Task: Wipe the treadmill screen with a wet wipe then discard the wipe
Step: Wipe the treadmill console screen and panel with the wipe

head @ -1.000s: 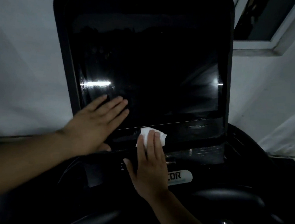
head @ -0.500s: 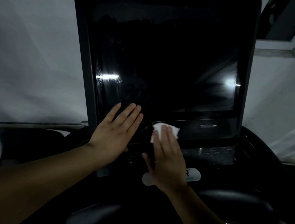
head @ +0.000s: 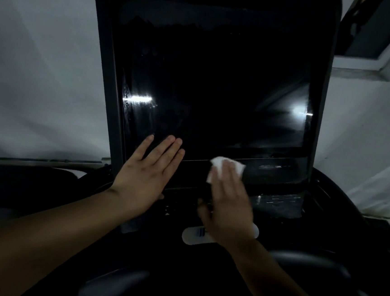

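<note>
Your right hand (head: 228,198) presses the wet wipe (head: 225,166) flat against the lower band of the treadmill screen (head: 218,83), just below the line where the glossy display ends; the fingers lie straight over the wipe rather than pinching it. Your left hand (head: 150,172) rests spread and flat on the screen's lower left corner, holding nothing. The wipe looks thin, limp and damp, so it will likely bunch or slide out from under your fingers; keep the pads over its middle and press evenly. The screen is hard and slick, with streaks showing near the left glare. When you lift the wipe to discard it, pinch the crumpled edge nearest the screen's centre.
</note>
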Motion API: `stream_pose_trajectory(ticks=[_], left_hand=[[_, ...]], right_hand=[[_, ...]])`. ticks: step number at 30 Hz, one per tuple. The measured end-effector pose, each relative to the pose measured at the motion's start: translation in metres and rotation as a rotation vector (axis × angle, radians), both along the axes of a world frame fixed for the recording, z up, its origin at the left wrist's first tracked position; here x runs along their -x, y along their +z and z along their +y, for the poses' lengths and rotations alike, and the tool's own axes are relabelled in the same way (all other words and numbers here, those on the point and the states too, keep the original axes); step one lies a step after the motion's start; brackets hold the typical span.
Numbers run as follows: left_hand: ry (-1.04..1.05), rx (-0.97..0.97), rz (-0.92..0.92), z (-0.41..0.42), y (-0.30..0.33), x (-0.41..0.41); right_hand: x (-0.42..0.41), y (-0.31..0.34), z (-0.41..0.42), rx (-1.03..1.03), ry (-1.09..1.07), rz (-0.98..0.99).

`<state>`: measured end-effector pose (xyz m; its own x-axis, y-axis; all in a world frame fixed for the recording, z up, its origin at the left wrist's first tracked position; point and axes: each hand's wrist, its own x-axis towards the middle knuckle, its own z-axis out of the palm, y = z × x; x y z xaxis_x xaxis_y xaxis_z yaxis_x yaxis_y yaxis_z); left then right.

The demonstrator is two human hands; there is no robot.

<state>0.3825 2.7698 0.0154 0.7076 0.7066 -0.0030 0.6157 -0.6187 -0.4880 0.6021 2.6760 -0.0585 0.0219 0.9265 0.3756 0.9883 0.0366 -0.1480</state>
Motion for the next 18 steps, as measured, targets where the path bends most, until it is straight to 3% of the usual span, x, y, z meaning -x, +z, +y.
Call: stream_pose_trajectory(ticks=[5, 7, 9, 13, 16, 18], left_hand=[[-0.006, 0.022, -0.027, 0.0, -0.001, 0.001], [0.001, 0.028, -0.018, -0.002, -0.001, -0.001], [-0.013, 0.025, -0.041, -0.003, -0.002, 0.0], [-0.129, -0.006, -0.209, 0.001, 0.0, 0.003], [-0.121, 0.016, -0.183, 0.003, -0.001, 0.004], [-0.11, 0.045, -0.182, 0.002, 0.0, 0.003]], right_hand=[[-0.055, -0.004, -0.004, -0.07, -0.295, 0.161], [-0.028, -0.005, 0.001, -0.095, -0.245, 0.134], [0.02, -0.008, 0.002, -0.103, -0.062, 0.104], [0.075, -0.013, -0.002, -0.035, 0.208, 0.079], [0.031, -0.011, -0.003, -0.067, 0.172, 0.056], [-0.021, -0.009, -0.002, -0.1, 0.026, 0.05]])
